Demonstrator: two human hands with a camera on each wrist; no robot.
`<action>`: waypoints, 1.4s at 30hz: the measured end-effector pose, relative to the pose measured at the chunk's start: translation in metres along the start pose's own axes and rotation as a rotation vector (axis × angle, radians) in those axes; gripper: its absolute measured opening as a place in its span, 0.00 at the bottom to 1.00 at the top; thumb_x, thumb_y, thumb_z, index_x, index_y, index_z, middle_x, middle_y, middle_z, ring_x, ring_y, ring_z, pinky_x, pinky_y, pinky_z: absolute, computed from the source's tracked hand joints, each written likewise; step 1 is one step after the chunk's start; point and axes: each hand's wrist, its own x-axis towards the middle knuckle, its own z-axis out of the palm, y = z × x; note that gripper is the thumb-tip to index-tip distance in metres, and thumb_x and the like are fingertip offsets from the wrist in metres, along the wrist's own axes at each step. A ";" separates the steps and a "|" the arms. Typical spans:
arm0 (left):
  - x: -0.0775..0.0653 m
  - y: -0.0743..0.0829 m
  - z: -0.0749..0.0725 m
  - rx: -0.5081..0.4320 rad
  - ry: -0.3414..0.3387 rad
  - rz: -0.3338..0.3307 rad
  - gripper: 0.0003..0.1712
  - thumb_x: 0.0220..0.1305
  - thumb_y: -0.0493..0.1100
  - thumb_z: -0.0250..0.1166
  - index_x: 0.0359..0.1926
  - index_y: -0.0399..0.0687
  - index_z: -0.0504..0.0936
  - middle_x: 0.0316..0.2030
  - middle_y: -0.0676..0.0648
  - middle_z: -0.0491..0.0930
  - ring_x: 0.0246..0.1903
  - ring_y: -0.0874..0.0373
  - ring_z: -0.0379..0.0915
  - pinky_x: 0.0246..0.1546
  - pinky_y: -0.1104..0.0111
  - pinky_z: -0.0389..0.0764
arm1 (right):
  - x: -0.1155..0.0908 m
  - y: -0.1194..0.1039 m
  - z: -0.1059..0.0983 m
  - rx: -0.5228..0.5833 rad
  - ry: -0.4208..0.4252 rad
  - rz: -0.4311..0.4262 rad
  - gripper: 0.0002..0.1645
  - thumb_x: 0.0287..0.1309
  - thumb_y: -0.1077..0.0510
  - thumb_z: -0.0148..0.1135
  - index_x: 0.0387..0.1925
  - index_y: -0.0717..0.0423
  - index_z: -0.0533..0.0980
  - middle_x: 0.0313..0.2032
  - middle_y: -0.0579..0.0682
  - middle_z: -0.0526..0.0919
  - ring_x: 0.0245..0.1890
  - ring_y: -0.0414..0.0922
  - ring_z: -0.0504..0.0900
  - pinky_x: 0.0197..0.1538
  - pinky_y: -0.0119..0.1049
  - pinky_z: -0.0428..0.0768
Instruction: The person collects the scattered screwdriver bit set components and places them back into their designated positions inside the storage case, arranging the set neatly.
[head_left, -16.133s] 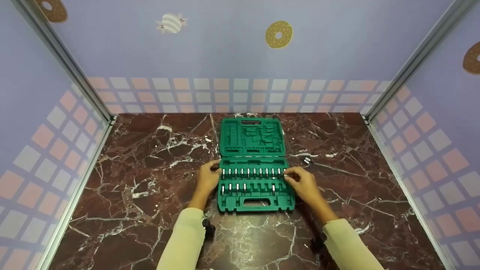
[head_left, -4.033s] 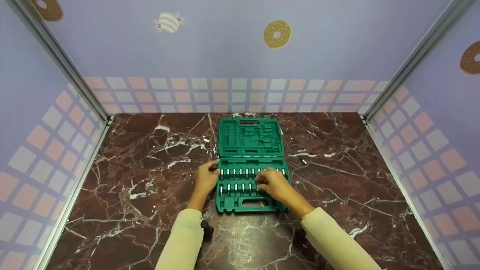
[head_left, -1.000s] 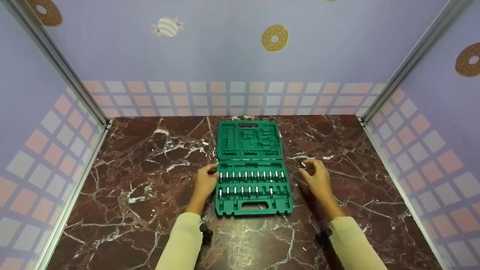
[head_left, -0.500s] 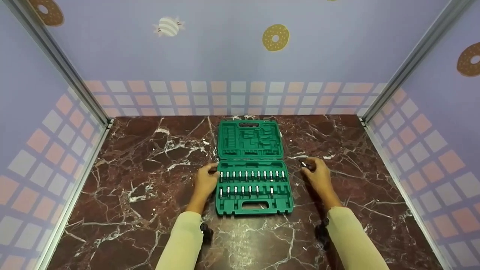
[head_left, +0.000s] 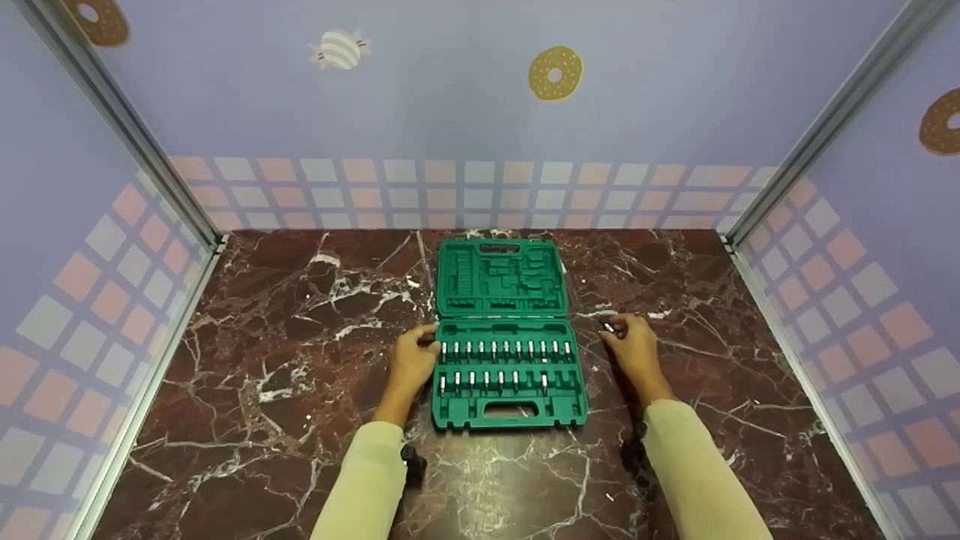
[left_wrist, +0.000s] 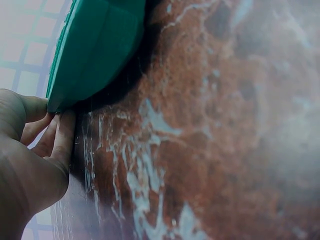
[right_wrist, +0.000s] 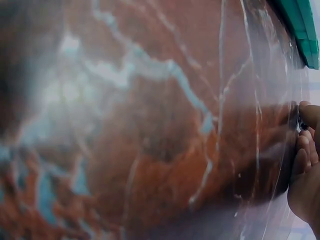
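A green socket case [head_left: 510, 411] lies open on the table, its lid laid back. Silver bit sockets [head_left: 493, 351] stand in two rows in its lower half, and the front row has bare slots toward its right. At the case's left edge, my left hand [head_left: 414, 361] pinches the rim between thumb and fingers; the left wrist view shows the same grip. Right of the case, my right hand [head_left: 636, 346] pinches a loose bit socket [head_left: 608, 327] at the tabletop. In the right wrist view, the fingers mostly hide that bit socket [right_wrist: 301, 123].
The dark red marbled table [head_left: 300, 420] extends on both sides of the case. Patterned walls [head_left: 480, 97] enclose it at the back, left and right. The moulded lid [head_left: 501, 274] has unfilled recesses.
More bit sockets stand in the front row than 16 seconds ago. My right hand has left the case for the loose bit socket at the right and closed on it. My left hand stays put.
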 end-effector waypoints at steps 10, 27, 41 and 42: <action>0.001 0.000 0.001 0.001 -0.002 0.005 0.19 0.67 0.32 0.66 0.58 0.41 0.86 0.48 0.39 0.87 0.49 0.44 0.85 0.52 0.52 0.83 | 0.000 -0.004 0.004 -0.039 0.050 -0.013 0.11 0.61 0.64 0.71 0.41 0.69 0.81 0.40 0.67 0.82 0.45 0.62 0.82 0.54 0.56 0.77; 0.000 0.000 0.000 0.025 0.003 -0.003 0.19 0.67 0.34 0.67 0.58 0.46 0.87 0.50 0.41 0.88 0.49 0.45 0.85 0.52 0.51 0.82 | -0.008 -0.001 -0.001 0.017 0.022 -0.044 0.07 0.66 0.63 0.67 0.41 0.65 0.81 0.41 0.63 0.81 0.43 0.58 0.82 0.51 0.51 0.78; 0.001 -0.001 0.001 -0.026 0.017 0.023 0.18 0.66 0.31 0.66 0.56 0.40 0.87 0.48 0.38 0.87 0.49 0.43 0.84 0.53 0.51 0.83 | -0.021 -0.003 -0.011 0.095 0.020 -0.094 0.06 0.64 0.63 0.70 0.42 0.61 0.83 0.44 0.58 0.88 0.45 0.52 0.84 0.51 0.44 0.78; 0.001 -0.001 0.001 -0.022 0.018 0.026 0.18 0.66 0.31 0.66 0.56 0.40 0.87 0.47 0.38 0.87 0.49 0.43 0.84 0.53 0.51 0.83 | -0.022 -0.004 -0.011 0.094 0.022 -0.094 0.06 0.64 0.63 0.70 0.41 0.60 0.83 0.43 0.57 0.88 0.44 0.51 0.85 0.50 0.42 0.79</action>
